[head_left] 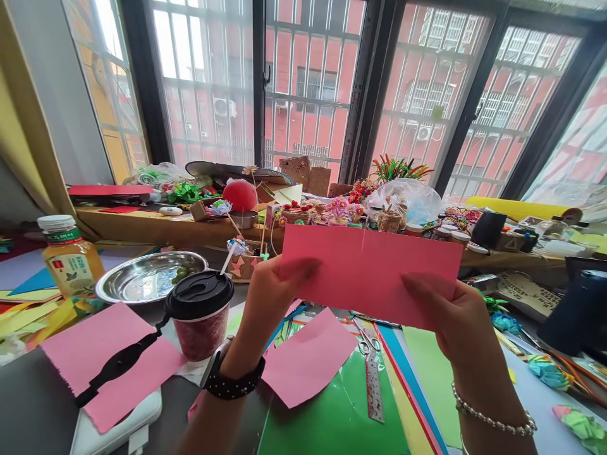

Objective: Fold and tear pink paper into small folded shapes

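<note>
A rectangular strip of pink paper (pixel 365 272) is held up in front of me, stretched level between both hands. My left hand (pixel 277 287) pinches its left end, thumb on the near face. At the right end, my right hand (pixel 448 309) grips it the same way, with the fingers hidden behind the sheet. Below the strip, another pink sheet (pixel 310 360) lies over a green folder (pixel 341 411). Scissors (pixel 368 341) and a clear patterned ruler (pixel 374 392) rest beside that sheet.
At left stand a lidded cup (pixel 199 322), a metal plate (pixel 137 278), a juice bottle (pixel 71 259) and a torn pink sheet (pixel 104 360) with a black strap. Craft items crowd the window ledge (pixel 128 221). A dark cylinder (pixel 576 309) stands at right.
</note>
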The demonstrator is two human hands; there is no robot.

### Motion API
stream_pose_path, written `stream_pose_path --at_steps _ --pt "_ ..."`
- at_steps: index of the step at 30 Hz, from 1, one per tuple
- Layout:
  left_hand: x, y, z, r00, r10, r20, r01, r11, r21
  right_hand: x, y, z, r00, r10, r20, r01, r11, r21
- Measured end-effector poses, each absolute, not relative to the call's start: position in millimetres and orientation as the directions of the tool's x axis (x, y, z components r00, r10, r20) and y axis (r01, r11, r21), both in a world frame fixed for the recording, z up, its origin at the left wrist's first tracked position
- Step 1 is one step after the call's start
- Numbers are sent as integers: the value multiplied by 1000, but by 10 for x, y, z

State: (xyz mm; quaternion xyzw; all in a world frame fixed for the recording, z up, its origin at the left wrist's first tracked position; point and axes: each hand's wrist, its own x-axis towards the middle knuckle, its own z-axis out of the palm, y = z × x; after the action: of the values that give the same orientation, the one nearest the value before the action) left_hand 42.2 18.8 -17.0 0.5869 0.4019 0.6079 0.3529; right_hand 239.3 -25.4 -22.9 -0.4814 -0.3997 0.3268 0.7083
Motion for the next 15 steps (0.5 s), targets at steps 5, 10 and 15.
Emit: stream_pose_path --at_steps 5,10,15 --pt "374 152 -155 -53 850 524 117 -516 848 2422 -263 -213 400 894 202 -139 277 -951" --pt "392 110 -133 -28 862 507 27 -506 862 2447 -253 -232 376 911 166 -166 243 -956" --pt "424 122 -143 -79 873 481 9 -482 876 2458 -244 -236 416 898 143 -174 232 -957"
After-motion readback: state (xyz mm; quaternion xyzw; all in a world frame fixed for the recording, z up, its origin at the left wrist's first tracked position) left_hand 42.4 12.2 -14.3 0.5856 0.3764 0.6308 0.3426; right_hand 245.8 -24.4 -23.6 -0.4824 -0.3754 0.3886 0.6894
